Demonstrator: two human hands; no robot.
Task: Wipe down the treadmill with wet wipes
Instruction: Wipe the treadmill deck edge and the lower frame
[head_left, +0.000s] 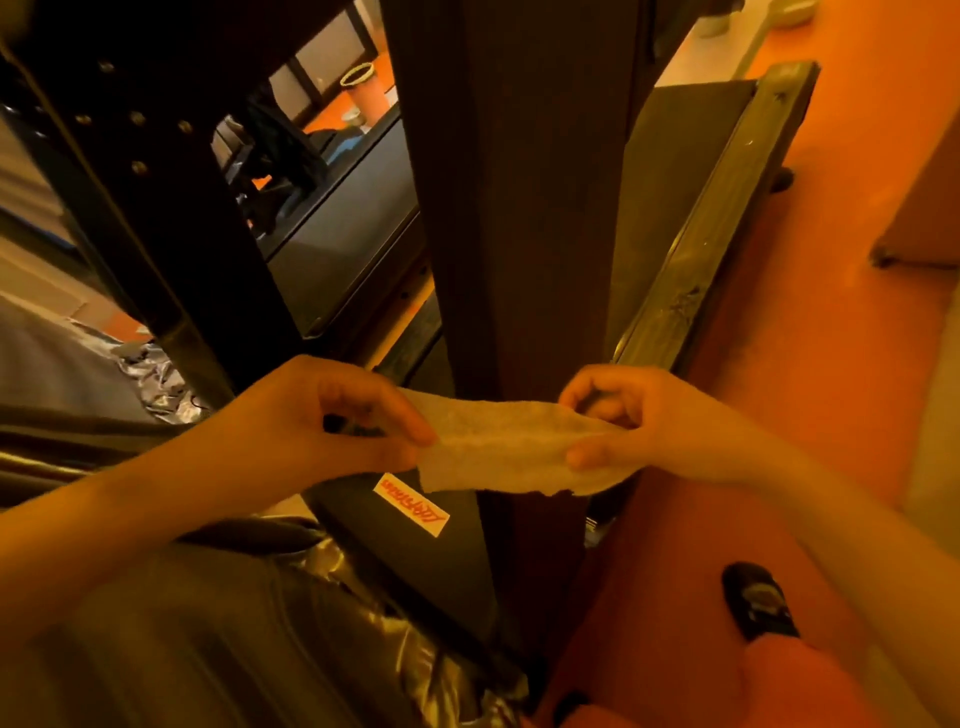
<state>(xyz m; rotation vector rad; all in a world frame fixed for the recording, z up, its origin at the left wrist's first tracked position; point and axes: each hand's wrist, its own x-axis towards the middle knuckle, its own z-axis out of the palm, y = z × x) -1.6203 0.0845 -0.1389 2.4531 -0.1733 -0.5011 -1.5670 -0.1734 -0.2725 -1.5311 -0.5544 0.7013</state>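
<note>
Wet wipe (511, 447) is centre frame, stretched out between both hands, in front of the treadmill's dark upright post (519, 208). I can't tell if it touches the post.

Left hand (332, 421) pinches the wipe's left edge, fingers (400, 415) curled over it. Right hand (639, 421) pinches the right edge between thumb and curled fingers.

The wipe's ragged lower edge sits just above a white sticker (410, 504) with red lettering, stuck on the black base cover (395, 571).

Treadmill belt (675, 182) runs toward upper right, with a worn metal side rail (727, 218) along its right side.

Orange floor (831, 364) on the right, black shoe (758, 603) lower right.

Crinkled silver wrapping (363, 597) lower left.

Orange bin (363, 88) with a pale rim, upper centre, well behind.
</note>
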